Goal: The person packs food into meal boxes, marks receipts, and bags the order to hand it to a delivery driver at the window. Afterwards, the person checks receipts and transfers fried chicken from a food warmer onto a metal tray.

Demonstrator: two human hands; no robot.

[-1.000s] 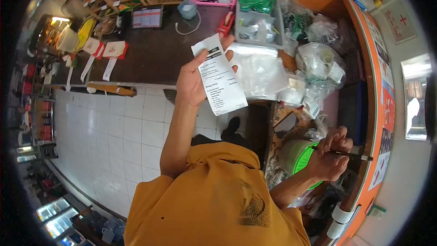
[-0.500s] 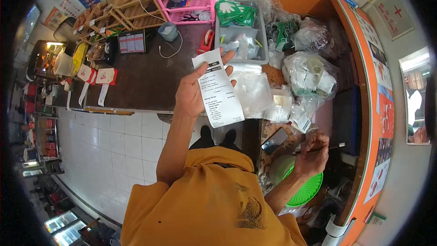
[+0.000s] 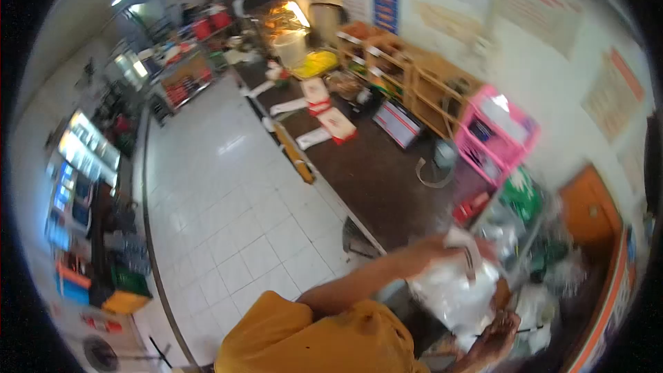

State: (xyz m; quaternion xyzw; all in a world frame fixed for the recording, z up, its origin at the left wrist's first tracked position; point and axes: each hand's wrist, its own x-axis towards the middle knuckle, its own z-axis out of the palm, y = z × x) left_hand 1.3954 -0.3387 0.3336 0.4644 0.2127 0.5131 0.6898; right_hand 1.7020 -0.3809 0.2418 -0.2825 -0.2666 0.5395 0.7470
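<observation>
My left hand [image 3: 434,254] is smeared by motion at the right of centre, its arm stretched over the counter's corner. A white paper receipt [image 3: 467,243], curled and seen nearly edge-on, is in its grip. Below it lies a stack of clear plastic bags [image 3: 452,290]. Lower right, my right hand [image 3: 498,337] has its fingers curled round a thin dark pen [image 3: 530,329], which sticks out to the right beside a bundle of clear plastic [image 3: 542,307].
A dark counter [image 3: 366,186] runs to the far left, carrying a tablet [image 3: 398,123], red-and-white packets [image 3: 336,124] and wooden racks [image 3: 428,86]. A pink shelf [image 3: 494,135] and a red tape dispenser [image 3: 471,207] stand near the corner. Tiled floor [image 3: 248,235] lies left.
The view has swung left along the counter and tilted. The receipt, earlier flat and readable, is now curled edge-on in my left hand. My right hand keeps the pen.
</observation>
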